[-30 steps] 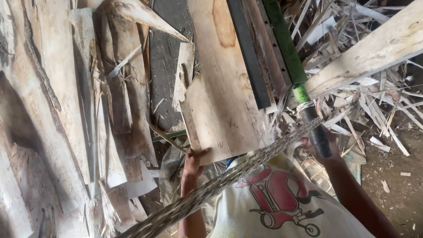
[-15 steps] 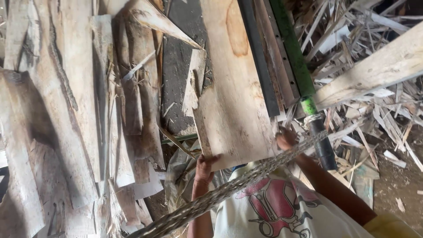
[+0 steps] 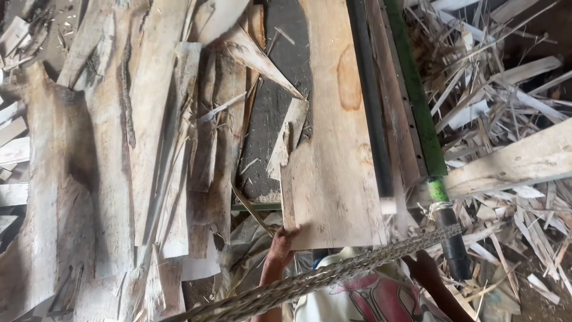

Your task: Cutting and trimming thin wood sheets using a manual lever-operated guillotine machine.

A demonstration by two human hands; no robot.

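Veneer sheet (image 3: 333, 179) lies flat beside the green rail (image 3: 417, 113); left hand (image 3: 280, 244) grips its near corner, while right hand (image 3: 424, 265), seemingly under its edge, shows no readable grip.

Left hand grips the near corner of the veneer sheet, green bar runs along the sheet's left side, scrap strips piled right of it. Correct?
Not quite. In the head view the green bar runs along the right side of the veneer sheet, not the left. The rest holds: the left hand grips the sheet's near corner, and scrap strips are piled to the right.
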